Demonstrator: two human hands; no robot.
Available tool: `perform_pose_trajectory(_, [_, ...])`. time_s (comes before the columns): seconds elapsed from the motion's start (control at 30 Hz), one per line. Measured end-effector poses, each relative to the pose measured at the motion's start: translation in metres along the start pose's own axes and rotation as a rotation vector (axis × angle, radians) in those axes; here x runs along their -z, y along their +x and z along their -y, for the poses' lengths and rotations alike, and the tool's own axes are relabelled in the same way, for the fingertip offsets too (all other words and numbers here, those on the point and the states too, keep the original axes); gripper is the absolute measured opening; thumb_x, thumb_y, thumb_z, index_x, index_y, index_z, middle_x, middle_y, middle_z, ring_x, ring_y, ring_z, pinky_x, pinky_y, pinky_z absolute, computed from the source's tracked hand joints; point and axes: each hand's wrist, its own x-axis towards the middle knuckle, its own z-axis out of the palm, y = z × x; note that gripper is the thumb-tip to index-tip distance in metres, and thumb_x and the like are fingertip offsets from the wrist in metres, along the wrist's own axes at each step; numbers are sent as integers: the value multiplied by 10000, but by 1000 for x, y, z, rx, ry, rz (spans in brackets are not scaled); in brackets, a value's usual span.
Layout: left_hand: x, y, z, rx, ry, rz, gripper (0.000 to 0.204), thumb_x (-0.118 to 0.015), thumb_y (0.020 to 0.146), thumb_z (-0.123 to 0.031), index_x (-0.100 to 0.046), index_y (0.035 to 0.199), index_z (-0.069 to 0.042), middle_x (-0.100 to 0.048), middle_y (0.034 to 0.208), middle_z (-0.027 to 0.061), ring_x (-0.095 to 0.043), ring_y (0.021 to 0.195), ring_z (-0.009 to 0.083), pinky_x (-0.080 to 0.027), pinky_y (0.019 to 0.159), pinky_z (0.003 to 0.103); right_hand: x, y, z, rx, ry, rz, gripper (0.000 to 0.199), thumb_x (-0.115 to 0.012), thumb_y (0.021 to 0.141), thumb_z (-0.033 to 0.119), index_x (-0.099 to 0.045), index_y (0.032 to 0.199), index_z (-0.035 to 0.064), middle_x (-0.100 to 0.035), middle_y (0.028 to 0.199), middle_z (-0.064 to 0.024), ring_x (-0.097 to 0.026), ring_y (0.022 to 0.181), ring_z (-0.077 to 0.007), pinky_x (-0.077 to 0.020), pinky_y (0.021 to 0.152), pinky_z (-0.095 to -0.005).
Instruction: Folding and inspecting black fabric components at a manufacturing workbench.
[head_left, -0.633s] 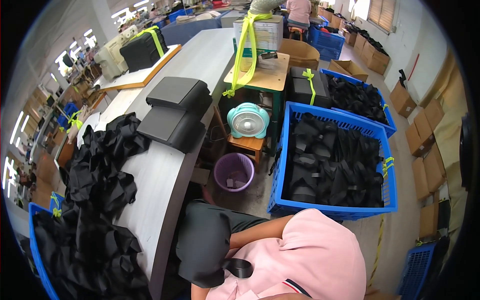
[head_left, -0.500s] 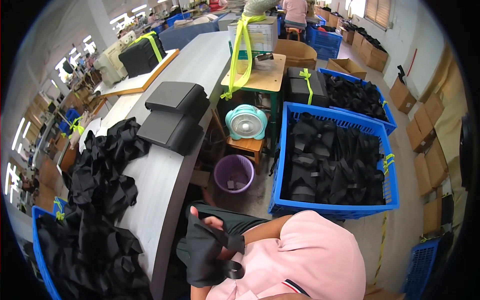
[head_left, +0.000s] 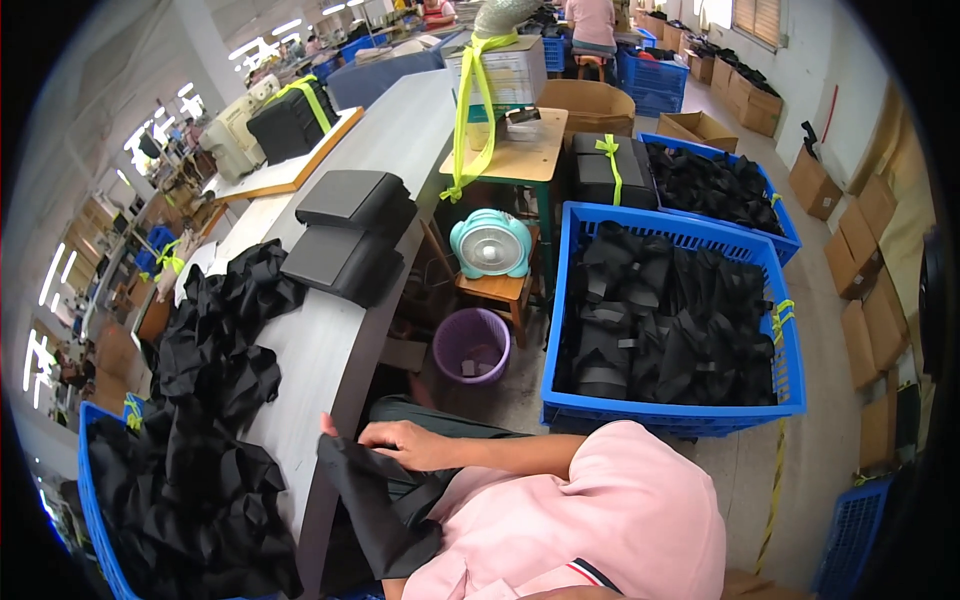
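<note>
A black fabric piece (head_left: pixel 375 505) hangs over my lap beside the table edge, its lower part folded in front of my pink shirt. My right hand (head_left: pixel 408 445) has its fingers bent and closed on the top edge of the cloth. Only a fingertip of my left hand (head_left: pixel 328 425) shows above the cloth's upper corner. The rest of that hand is covered by the fabric, which drapes over it and down toward my left wrist.
Left of me, black fabric pieces (head_left: pixel 200 400) heap on the grey table (head_left: pixel 300 390) and in a blue crate (head_left: pixel 95 510). Stacked black panels (head_left: pixel 345 235) lie farther along. A purple basket (head_left: pixel 472 345), a turquoise fan (head_left: pixel 491 243) and a large blue crate (head_left: pixel 670 415) of black pieces stand ahead.
Both hands and the fabric piece have moved left toward the table edge. My right hand has come out from behind the cloth to its top edge. The cloth now hangs longer.
</note>
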Motion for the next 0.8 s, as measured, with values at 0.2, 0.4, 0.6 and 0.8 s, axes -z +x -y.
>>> perform_pose_trajectory(0.2, [7,5,15,-346,557,-150,520,-450,1022,-274,-393,1498,-73,-438,1438,116,-455,1299,224,-380,1059,335,3,-20,4,-196,530,-59,315,-570,1000,286,-653,1125,9,-652,1009,-57,-585,978,-140,-462,880,-299])
perform_pose_trajectory(0.4, [-44,-17,-18,1,-130,-218,502,-521,966,-164,-440,1442,-28,-463,1435,112,-478,1260,226,-398,1041,357,3,-26,8,-142,92,-160,269,-619,973,237,-662,1091,-2,-659,864,-63,-597,822,-131,-469,800,-284])
perform_pose_trajectory(0.6, [-55,-19,-9,17,-87,-127,497,-522,965,-160,-444,1437,-25,-469,1429,112,-482,1255,226,-399,1039,356,12,-27,-13,-248,383,-311,200,-606,983,205,-667,1016,17,-618,845,27,-539,835,-57,-440,813,-239])
perform_pose_trajectory(0.8, [-50,-12,2,53,-23,-42,492,-524,964,-156,-448,1432,-22,-475,1422,112,-486,1250,225,-400,1037,354,28,-24,12,-196,529,-265,187,-619,979,211,-651,1023,31,-584,821,29,-503,819,-20,-431,804,-221])
